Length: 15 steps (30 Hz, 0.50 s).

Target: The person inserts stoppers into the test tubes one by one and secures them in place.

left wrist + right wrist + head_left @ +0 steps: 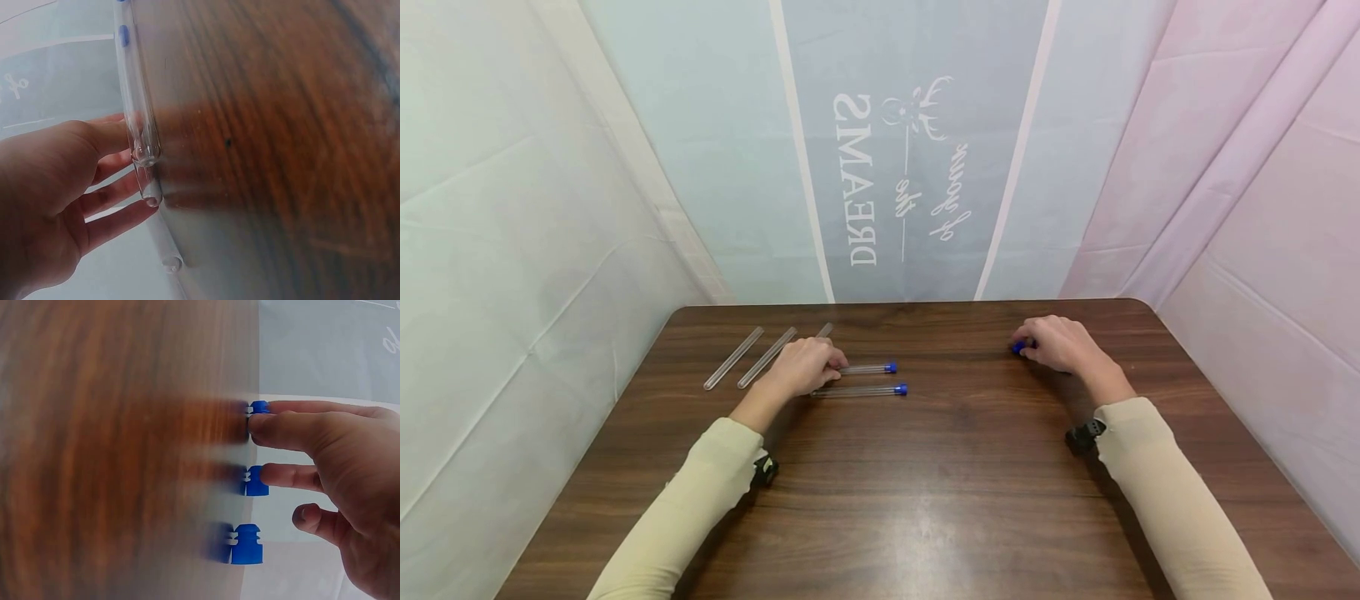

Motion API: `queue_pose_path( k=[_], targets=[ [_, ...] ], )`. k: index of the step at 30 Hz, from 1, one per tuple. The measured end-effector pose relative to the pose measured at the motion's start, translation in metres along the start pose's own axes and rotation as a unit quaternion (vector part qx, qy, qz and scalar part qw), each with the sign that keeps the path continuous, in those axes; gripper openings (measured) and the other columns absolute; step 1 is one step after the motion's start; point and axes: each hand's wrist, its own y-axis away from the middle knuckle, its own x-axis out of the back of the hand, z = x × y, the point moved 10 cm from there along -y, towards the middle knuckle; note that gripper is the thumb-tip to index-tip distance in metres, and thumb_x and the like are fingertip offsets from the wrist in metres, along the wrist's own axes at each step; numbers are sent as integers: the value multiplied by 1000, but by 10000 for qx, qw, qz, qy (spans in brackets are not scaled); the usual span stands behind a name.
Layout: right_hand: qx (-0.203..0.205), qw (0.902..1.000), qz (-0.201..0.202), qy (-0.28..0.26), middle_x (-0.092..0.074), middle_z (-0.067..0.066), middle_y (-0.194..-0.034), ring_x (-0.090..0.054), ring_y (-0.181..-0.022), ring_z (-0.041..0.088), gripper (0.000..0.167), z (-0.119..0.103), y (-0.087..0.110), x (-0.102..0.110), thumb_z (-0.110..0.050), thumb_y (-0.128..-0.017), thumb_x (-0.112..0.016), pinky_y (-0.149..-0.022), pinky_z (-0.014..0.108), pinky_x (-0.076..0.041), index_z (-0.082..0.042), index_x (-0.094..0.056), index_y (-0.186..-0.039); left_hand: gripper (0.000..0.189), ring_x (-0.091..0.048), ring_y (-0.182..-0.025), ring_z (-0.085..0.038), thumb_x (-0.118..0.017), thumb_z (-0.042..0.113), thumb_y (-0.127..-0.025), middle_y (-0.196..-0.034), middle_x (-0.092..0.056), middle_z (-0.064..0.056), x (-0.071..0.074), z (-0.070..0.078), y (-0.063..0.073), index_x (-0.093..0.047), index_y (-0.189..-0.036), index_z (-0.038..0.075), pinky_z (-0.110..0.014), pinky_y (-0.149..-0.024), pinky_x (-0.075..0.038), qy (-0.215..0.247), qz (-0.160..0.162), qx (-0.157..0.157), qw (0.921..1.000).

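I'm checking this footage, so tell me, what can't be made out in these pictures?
Head view: most of the third tube from the left, hidden by the left grip.
Left wrist view: whether that grip pinches either capped tube, since their clear walls overlap it.
Right wrist view: part of the topmost blue cap, hidden by the right grip.
Same view: wall lettering, cut off by the right edge.

Closed in on the far side by a blue-grey cloth backdrop point(722, 125), printed with pale stripes and white lettering point(859, 183). Walled at left by creased whitish sheeting point(490, 250), at right by similar pink-tinged sheeting point(1285, 175). Furnished with a dark wood-grain table point(985, 450), shining softly at near centre.
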Motion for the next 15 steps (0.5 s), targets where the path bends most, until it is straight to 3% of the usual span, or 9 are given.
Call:
queue_pose_path(
  k=[4, 6, 11, 13, 15],
  targets=[
    [-11, 10000, -15, 31, -82, 14, -126, -79, -111, 41, 24, 1, 0, 1, -15, -101, -83, -88, 61, -64, -13, -84, -125, 14, -80, -99, -29, -87, 19, -98, -106, -82, -2, 14, 12, 4, -88, -112, 19, -51, -81, -66, -1, -117, 145, 9998],
    [-7, 10000, -33, 38, -82, 14, -126, -79, -111, 41, 24, 1, -1, 1, -15, -101, -83, -89, 62, -64, -12, -84, -124, 15, -79, -100, -24, -85, 28, -102, -107, -81, 3, -3, -3, 1, -88, -115, 23, -47, -82, -66, 52, -17, -17, 10000],
    [3, 10000, -74, 23, -82, 14, -125, -79, -111, 41, 24, 1, -1, 0, -16, -101, -83, -90, 62, -64, -12, -84, -125, 15, -78, -99, -22, -84, 29, -103, -105, -80, 4, -3, -2, 1, -87, -116, 24, -46, -81, -65, 64, -59, -13, 10000],
    [2, 10000, -77, 6, -82, 13, -124, -79, -111, 41, 24, 1, 0, -1, -16, -101, -83, -90, 63, -64, -12, -84, -125, 15, -79, -97, -27, -86, 19, -100, -106, -80, -1, 12, 12, 4, -88, -114, 20, -49, -80, -65, -6, -211, 159, 9997],
    [-1, 10000, -74, -22, -82, 13, -123, -79, -111, 41, 25, 2, 0, -1, -17, -101, -83, -90, 63, -64, -12, -84, -125, 15, -78, -96, -27, -87, 21, -100, -106, -80, -1, 4, 5, 1, -88, -114, 21, -50, -77, -64, -102, -156, 125, 9997]
  ],
)
